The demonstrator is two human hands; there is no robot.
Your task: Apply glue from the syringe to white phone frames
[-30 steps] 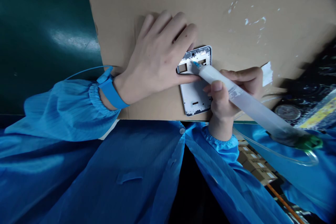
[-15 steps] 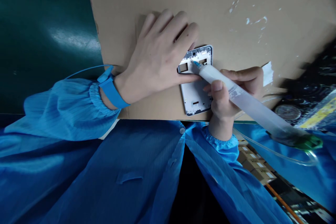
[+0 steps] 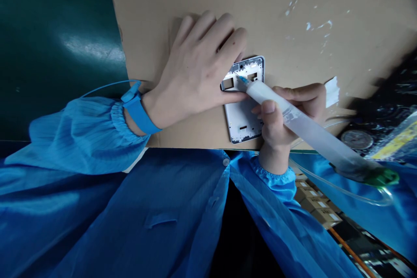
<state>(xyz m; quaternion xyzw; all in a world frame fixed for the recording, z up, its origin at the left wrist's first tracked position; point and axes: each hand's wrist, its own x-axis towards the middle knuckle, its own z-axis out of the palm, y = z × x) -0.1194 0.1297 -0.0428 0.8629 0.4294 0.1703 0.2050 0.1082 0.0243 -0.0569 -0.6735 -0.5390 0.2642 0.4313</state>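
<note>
Cardboard (image 3: 276, 17), white scrap (image 3: 332, 92), left hand (image 3: 202, 63) overlapping phone frame (image 3: 243, 115)

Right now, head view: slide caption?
Left hand rests on white rectangular frame atop brown cardboard; right hand holds translucent blue-tipped plastic syringe over it.

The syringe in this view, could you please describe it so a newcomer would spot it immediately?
Over the brown cardboard, find the right hand at the right edge of a pale frame. It grips the syringe, a long translucent barrel slanting towards the picture's lower right. Unlike the frame, it has a blue needle fitting at one end and a green cap at the other.
</note>
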